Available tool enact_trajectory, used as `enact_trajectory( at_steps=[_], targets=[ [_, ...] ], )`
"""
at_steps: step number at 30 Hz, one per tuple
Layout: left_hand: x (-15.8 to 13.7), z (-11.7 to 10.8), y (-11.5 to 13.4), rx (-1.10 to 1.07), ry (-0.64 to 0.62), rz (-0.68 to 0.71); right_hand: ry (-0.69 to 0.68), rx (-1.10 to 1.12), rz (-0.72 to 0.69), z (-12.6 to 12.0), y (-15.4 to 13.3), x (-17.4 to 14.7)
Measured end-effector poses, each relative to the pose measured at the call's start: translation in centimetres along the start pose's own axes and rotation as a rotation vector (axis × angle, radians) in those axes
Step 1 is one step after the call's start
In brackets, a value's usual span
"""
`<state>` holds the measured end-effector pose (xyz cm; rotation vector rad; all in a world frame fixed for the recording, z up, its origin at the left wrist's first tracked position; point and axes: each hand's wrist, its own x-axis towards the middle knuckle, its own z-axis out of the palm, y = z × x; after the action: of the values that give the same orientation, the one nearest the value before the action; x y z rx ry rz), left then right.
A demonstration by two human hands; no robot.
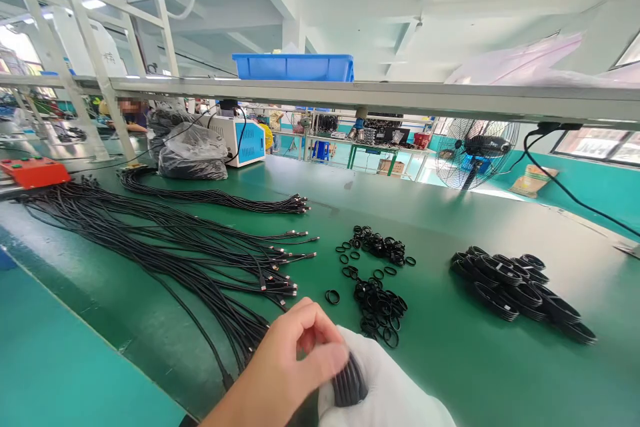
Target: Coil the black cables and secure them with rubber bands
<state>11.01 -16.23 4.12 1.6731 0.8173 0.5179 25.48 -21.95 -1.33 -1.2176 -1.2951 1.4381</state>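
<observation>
My right hand [383,383], in a white glove, grips a coiled black cable [350,383] at the bottom centre; its stacked loops show between the hands. Against the top of this coil, my bare left hand [300,347] is closed, its thumb and fingers bent together and slightly blurred. What lies exactly between those fingertips is hidden. Long black cables [190,260] stretch over the green table to the left, connector ends toward the middle. Small black rings lie just beyond my hands in a nearer pile [377,307] and a farther pile [380,245], with a few loose ones around.
Finished-looking cable coils [520,287] are heaped at the right on the green table [430,227]. Farther back are a plastic-wrapped bundle [190,150], a white-and-blue machine [245,140] and a red box [35,172]. A shelf [400,93] with a blue bin [295,68] spans overhead; a fan [475,147] stands behind.
</observation>
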Motion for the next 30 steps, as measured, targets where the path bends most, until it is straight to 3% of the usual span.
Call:
enact_trajectory(
  at_steps=[5, 9, 14, 17, 23, 30],
  targets=[
    [0.0, 0.2, 0.1, 0.031, 0.036, 0.013, 0.039, 0.015, -0.041, 0.0, 0.5, -0.1],
    [-0.1, -0.3, 0.6, 0.05, -0.046, -0.026, 0.092, -0.028, -0.014, -0.4, 1.3, -0.2],
    [-0.1, -1.0, 1.0, 0.124, -0.058, -0.018, 0.114, -0.01, -0.001, -0.4, 2.9, 1.4],
    [0.5, -1.7, 1.0, 0.125, -0.147, -0.007, 0.084, 0.003, 0.06, -0.4, 3.4, 1.7],
    [1.7, -3.1, 1.2, 0.121, -0.379, -0.073, 0.036, -0.01, 0.114, -0.7, 1.5, -0.7],
    [1.7, -3.2, 1.5, 0.2, -0.403, -0.027, 0.019, -0.047, 0.114, -0.5, -0.1, -1.4]
  ],
)
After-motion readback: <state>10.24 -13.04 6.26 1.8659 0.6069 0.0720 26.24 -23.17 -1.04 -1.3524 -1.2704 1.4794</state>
